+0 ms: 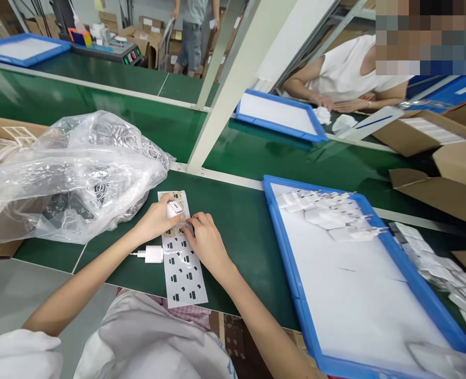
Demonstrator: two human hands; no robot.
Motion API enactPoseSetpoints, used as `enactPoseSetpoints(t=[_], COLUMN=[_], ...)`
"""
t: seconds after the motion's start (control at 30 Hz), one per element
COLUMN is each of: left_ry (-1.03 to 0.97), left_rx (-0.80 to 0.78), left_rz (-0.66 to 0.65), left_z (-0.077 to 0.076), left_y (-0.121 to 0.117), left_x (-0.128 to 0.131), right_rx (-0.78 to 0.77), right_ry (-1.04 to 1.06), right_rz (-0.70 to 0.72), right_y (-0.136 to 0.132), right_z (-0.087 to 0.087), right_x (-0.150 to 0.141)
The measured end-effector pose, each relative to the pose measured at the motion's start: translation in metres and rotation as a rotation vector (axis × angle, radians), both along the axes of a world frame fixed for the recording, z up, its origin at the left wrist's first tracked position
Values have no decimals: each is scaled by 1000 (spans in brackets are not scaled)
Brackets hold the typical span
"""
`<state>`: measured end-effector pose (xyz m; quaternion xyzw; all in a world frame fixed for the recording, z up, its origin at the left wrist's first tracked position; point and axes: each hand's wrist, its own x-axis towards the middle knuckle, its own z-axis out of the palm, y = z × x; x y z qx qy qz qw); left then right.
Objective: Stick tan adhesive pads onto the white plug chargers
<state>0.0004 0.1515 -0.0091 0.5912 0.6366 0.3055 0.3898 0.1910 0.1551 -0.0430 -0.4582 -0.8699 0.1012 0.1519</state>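
My left hand (156,218) is closed around a small white charger (174,209), its port end facing up. Under it lies a long sticker sheet (185,279) with rows of small dark cut-out shapes, flat on the green table. My right hand (208,239) rests at the sheet's right edge beside the charger, thumb and forefinger pinched together; what they hold, if anything, is too small to make out. Left of the sheet lies a second white charger (154,254) with its prongs pointing left.
A blue-rimmed tray (296,284) with several white chargers (331,213) stands at right, more wrapped pieces (442,268) beyond it. Clear plastic bags (98,179) spill from a carton at left. A white post (233,84) rises ahead. A co-worker (347,73) sits across the line.
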Motion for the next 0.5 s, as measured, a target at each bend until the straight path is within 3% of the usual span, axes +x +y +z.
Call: enactPoseSetpoints(t=[0.23,0.5], left_ry=[49,60], left_rx=[-1,-24], left_rz=[7,10], left_z=[-2,0], left_y=[-1,-3], left_x=[2,4], right_rx=[-38,-66], right_ry=[64,133], right_rz=[-35,-66], right_y=[-12,-3], right_z=[-5,-3], right_x=[-3,-6])
